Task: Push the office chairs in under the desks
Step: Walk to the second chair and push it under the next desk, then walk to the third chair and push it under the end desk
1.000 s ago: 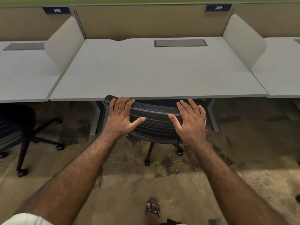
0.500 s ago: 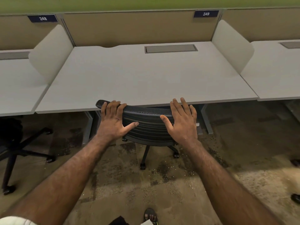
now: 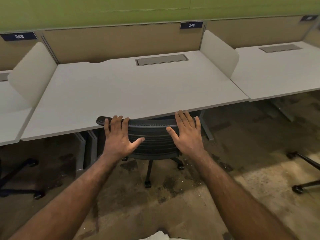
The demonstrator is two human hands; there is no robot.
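A black mesh-backed office chair [image 3: 153, 142] stands at the front edge of the grey desk [image 3: 131, 90] marked 249, its seat hidden under the top and its backrest's top rim touching the desk edge. My left hand [image 3: 119, 137] lies flat on the left part of the backrest with straight fingers reaching over the rim. My right hand [image 3: 187, 134] presses flat on the right part, fingers spread and pointing at the desk edge. The chair's wheeled base [image 3: 149, 177] shows below on the floor.
Another chair's base [image 3: 19, 177] stands on the floor at the left by desk 248. At the right edge, legs and castors of a third chair [image 3: 304, 174] stick out from the neighbouring desk [image 3: 280, 70]. White side screens [image 3: 218, 52] divide the desks. The floor is mottled carpet.
The chair has rolled a little further under the desk with both hands flat on its back. My view has swung left and tilted, bringing the right-hand chair's legs into sight.
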